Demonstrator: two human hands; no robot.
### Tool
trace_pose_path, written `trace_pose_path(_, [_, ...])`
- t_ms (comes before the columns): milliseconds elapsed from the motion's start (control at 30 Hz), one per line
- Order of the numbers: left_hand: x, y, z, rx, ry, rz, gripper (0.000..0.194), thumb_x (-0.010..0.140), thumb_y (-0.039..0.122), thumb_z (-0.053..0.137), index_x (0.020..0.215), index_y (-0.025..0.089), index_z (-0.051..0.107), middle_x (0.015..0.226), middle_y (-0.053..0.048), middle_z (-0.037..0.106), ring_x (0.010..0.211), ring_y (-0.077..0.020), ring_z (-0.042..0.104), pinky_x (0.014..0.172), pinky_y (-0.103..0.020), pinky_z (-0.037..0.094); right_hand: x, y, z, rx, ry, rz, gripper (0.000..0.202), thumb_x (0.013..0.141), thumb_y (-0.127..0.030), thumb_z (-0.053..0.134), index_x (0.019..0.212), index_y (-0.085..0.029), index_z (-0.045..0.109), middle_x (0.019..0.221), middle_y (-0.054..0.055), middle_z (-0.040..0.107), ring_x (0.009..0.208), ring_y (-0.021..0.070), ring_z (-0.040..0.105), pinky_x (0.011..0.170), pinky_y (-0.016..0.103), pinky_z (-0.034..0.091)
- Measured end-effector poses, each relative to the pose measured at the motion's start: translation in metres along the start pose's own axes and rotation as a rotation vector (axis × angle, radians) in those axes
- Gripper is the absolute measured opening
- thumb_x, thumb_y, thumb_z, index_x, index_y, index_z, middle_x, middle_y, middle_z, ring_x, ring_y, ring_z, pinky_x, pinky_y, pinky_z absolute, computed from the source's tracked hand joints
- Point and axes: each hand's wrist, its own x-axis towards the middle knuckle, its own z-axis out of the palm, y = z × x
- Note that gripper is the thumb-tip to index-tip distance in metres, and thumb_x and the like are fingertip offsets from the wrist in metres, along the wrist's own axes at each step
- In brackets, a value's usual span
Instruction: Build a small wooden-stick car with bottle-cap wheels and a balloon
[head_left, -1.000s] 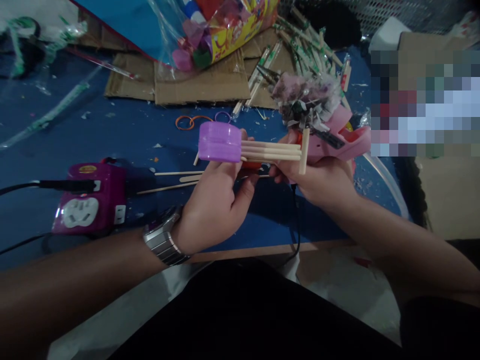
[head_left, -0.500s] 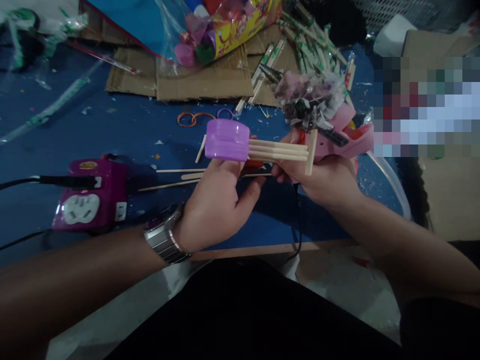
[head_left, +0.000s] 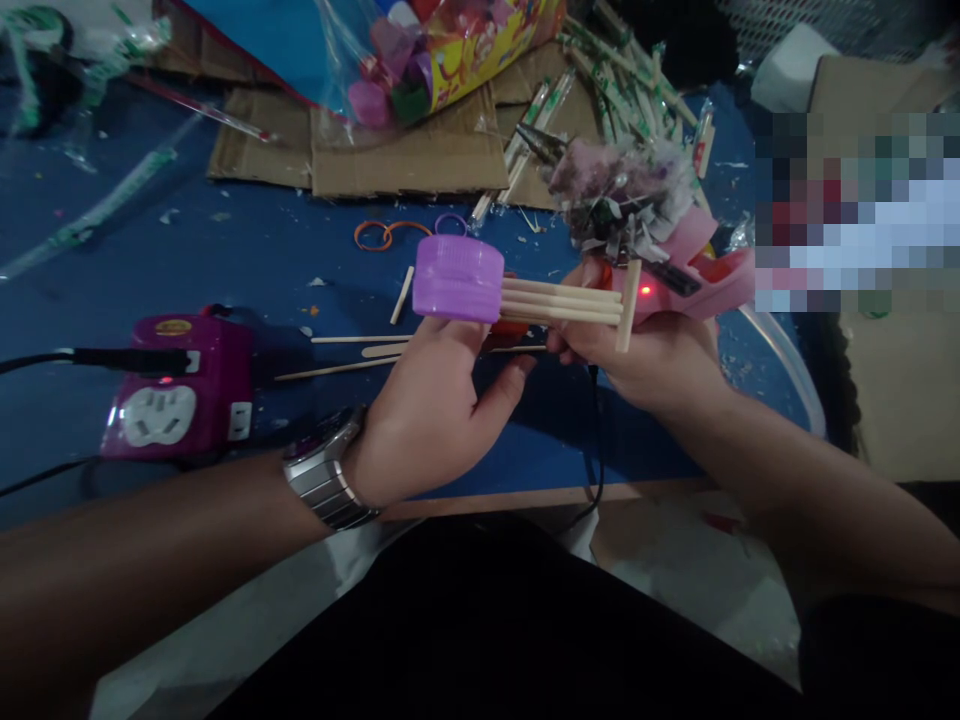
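Observation:
My left hand (head_left: pixel 427 410), wearing a metal watch (head_left: pixel 334 470), is closed on a small stick model from below. A purple plastic bottle cap (head_left: pixel 458 278) forms its left end. Several pale wooden sticks (head_left: pixel 562 303) run side by side from the cap to a short crosswise stick (head_left: pixel 629 306). Behind that end, my right hand (head_left: pixel 656 365) grips a pink glue gun (head_left: pixel 697 280), whose red light glows. Grey fluff and scraps (head_left: pixel 622 195) cover its front, and the metal nozzle (head_left: pixel 540 143) points up and left. Parts of my fingers are hidden by the model.
Loose sticks (head_left: pixel 360 340) lie on the blue table (head_left: pixel 262 250) beside a purple socket block (head_left: pixel 184 390) with cables. Orange rings (head_left: pixel 373 236), cardboard (head_left: pixel 405 165), a bag of colourful caps (head_left: pixel 412 70) and wrapped chopsticks (head_left: pixel 630 85) are farther back. A dark cord (head_left: pixel 598 440) hangs below.
The glue gun's light was dark and is now lit red. Both hands keep nearly the same place and hold, with the model shifted very slightly right.

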Motion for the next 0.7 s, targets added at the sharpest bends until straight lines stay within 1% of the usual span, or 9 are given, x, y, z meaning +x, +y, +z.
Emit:
trace_pose_path(200, [-0.0007, 0.0007, 0.0004, 0.001, 0.019, 0.016, 0.032, 0.103, 0.035, 0.06, 0.126, 0.015, 0.071, 0.122, -0.013, 0.079, 0.123, -0.0337, 0.074, 0.119, -0.056, 0.059, 0.0, -0.0004, -0.0002, 0.005, -0.002, 0.004, 0.03, 0.091, -0.045, 0.082, 0.081, -0.023, 0.065, 0.084, 0.002, 0.073, 0.077, 0.0194, 0.071, 0.064, 0.029, 0.056])
trace_pose_path(300, [-0.0014, 0.0005, 0.0006, -0.022, 0.012, 0.002, 0.034, 0.103, 0.037, 0.06, 0.127, 0.015, 0.07, 0.123, -0.014, 0.079, 0.125, -0.0345, 0.074, 0.119, -0.055, 0.06, -0.0006, -0.0023, -0.0004, 0.021, 0.006, 0.011, 0.026, 0.092, -0.041, 0.081, 0.082, -0.023, 0.064, 0.087, 0.002, 0.074, 0.076, 0.0193, 0.071, 0.066, 0.031, 0.058])
trace_pose_path(433, [-0.002, 0.0005, 0.0008, -0.02, 0.005, -0.008, 0.036, 0.103, 0.038, 0.059, 0.127, 0.014, 0.07, 0.123, -0.015, 0.079, 0.126, -0.0357, 0.074, 0.118, -0.057, 0.06, -0.0003, -0.0051, -0.0016, -0.002, -0.027, 0.051, 0.017, 0.093, -0.036, 0.077, 0.087, -0.023, 0.067, 0.084, 0.002, 0.073, 0.074, 0.0201, 0.07, 0.065, 0.033, 0.058])
trace_pose_path(600, [-0.0012, 0.0015, 0.0013, 0.01, 0.019, 0.003, 0.033, 0.103, 0.036, 0.06, 0.126, 0.016, 0.071, 0.122, -0.012, 0.08, 0.122, -0.0327, 0.075, 0.114, -0.052, 0.062, 0.0009, -0.0069, -0.0023, -0.024, -0.026, 0.045, 0.018, 0.092, -0.034, 0.077, 0.085, -0.023, 0.064, 0.085, 0.002, 0.073, 0.074, 0.0191, 0.069, 0.065, 0.032, 0.057])
trace_pose_path(700, [-0.0008, 0.0022, 0.0011, 0.016, 0.014, 0.018, 0.034, 0.104, 0.036, 0.059, 0.128, 0.015, 0.071, 0.124, -0.013, 0.08, 0.123, -0.0335, 0.075, 0.113, -0.052, 0.062, 0.0008, -0.0069, -0.0018, -0.025, -0.021, 0.037, 0.021, 0.091, -0.034, 0.079, 0.083, -0.024, 0.062, 0.084, 0.001, 0.072, 0.074, 0.0189, 0.069, 0.065, 0.032, 0.057])
